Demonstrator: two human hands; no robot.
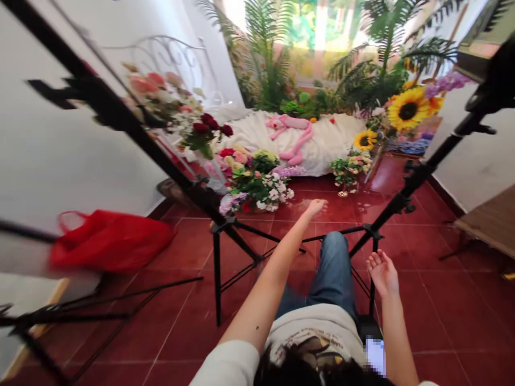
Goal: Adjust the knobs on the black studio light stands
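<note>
My left hand (317, 206) reaches forward over the red tiled floor, fingers loosely bent to the right, with no object visible in it. Just beyond and to its left is a bunch of white, pink and purple flowers (261, 182). My right hand (384, 274) is raised on the right beside a black tripod, palm turned up and fingers slightly curled apart, holding nothing. Between the two arms show my knee in blue jeans (333, 268) and a light shirt (317, 324). By my right forearm is a lit, pixelated screen (375, 356).
Tripod legs rise on the left (161, 155) and right (422, 166). A bed with white bedding (249, 131) bears a pink plush toy (293, 126). Sunflowers (407, 109) and palms stand behind. A red bag (108, 241) lies left; a brown table (491, 220) is right.
</note>
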